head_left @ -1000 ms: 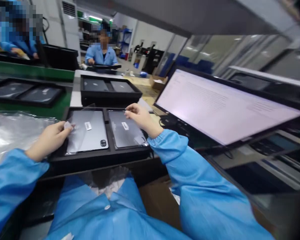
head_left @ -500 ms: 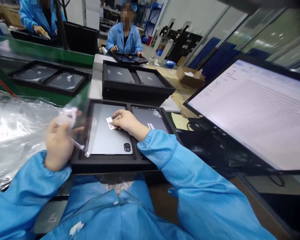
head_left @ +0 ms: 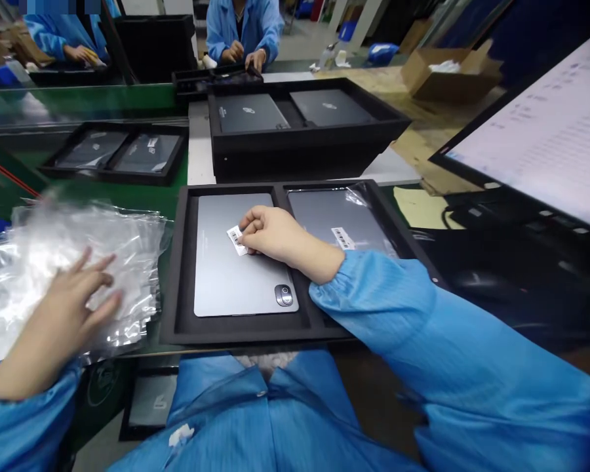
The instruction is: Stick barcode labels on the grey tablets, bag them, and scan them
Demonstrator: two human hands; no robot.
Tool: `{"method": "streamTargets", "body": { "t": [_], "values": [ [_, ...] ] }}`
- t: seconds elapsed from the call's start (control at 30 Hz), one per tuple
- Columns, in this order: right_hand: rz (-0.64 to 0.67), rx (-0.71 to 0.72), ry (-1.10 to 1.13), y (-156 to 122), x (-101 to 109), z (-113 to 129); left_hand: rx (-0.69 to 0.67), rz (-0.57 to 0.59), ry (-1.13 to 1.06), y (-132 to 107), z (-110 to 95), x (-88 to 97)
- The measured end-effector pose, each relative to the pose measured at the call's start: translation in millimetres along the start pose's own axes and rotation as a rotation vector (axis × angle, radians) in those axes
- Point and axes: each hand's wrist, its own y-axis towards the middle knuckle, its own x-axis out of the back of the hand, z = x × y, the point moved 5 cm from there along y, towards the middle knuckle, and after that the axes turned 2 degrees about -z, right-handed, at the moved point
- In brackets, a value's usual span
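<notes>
A black foam tray (head_left: 177, 282) in front of me holds two grey tablets lying back up. On the left tablet (head_left: 231, 282), which is bare, my right hand (head_left: 270, 233) pinches a small white barcode sticker (head_left: 236, 238) against the back. The right tablet (head_left: 324, 213) lies under clear film and carries its own barcode label (head_left: 343, 237). Flat on a pile of clear plastic films (head_left: 44, 255) to the left of the tray rests my left hand (head_left: 66, 314), fingers spread, holding nothing.
A deeper black tray (head_left: 305, 147) with two dark tablets stands just behind. Another flat tray (head_left: 115, 154) lies on the green conveyor at left. A monitor (head_left: 545, 137) stands at right, a cardboard box (head_left: 445, 75) behind it. Co-workers in blue coats work at the far end.
My left hand pulled the clear film off the left tablet and laid it on the pile at left. My right hand moved from the right tablet to the left tablet's sticker.
</notes>
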Motion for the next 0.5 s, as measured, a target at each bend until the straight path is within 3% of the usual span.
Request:
{"method": "streamTargets", "body": {
  "t": [0.1, 0.2, 0.33, 0.43, 0.5],
  "values": [
    [0.002, -0.011, -0.014, -0.2, -0.7, 0.4, -0.035, 0.239, 0.069, 16.8, -0.2, -18.2],
    [0.005, -0.058, -0.034, -2.6, -1.5, 4.4, -0.097, 0.318, 0.092, 25.1, -26.9, -5.3],
    [-0.009, -0.132, 0.006, -9.1, 5.2, 14.9, -0.340, 0.173, 0.025, 42.0, -116.4, 23.7],
    [-0.126, -0.153, 0.070, -9.9, 23.5, 21.0, -0.724, 0.261, 0.020, 62.2, -191.8, -0.8],
    [-0.216, -0.120, 0.093, -6.7, 38.7, 22.0, -0.953, 0.292, 0.006, 77.5, -225.7, -25.5]
  ]
}}
